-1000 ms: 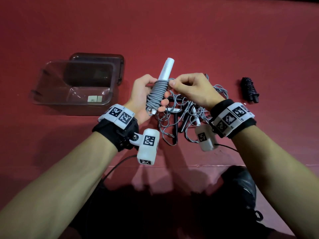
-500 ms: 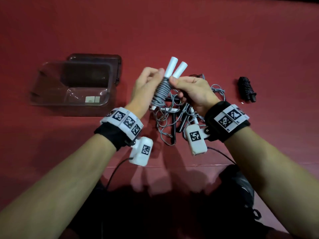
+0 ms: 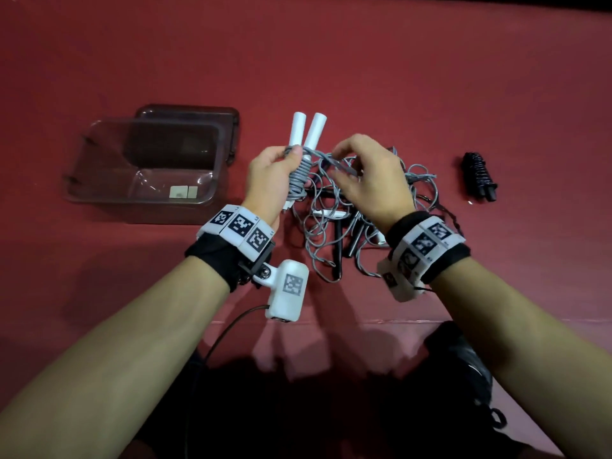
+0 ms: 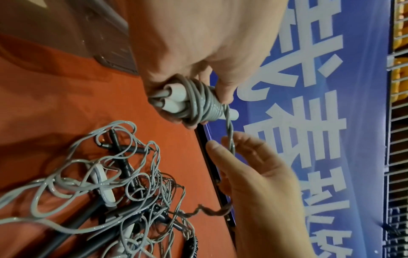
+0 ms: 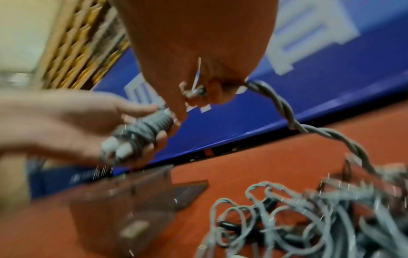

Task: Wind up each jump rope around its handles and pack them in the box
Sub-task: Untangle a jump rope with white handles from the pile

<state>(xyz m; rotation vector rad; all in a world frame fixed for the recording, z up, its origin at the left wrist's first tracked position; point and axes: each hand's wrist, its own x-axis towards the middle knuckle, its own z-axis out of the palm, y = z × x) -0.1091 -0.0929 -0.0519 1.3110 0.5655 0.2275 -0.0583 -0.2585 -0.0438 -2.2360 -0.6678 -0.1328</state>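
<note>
My left hand (image 3: 268, 180) grips a pair of white handles (image 3: 306, 129) with grey rope coiled round them (image 3: 299, 175); the coil (image 4: 203, 103) and handle ends show close up in the left wrist view. My right hand (image 3: 364, 180) pinches the twisted grey cord (image 4: 230, 139) that runs from the coil, just right of it. The same cord (image 5: 284, 111) trails from my right fingers down to the tangle. The clear brown box (image 3: 142, 164) stands open at the left, with only a small label inside.
A tangle of grey cords and black and white handles (image 3: 334, 226) lies under my hands. A wound black rope bundle (image 3: 478, 175) lies at the right. The box lid (image 3: 188, 114) sits behind the box. A blue banner (image 4: 320, 122) borders the red table's far edge.
The white handles tilted more upright and now show as two side by side. My right hand moved off the coil to the right, drawing the cord out.
</note>
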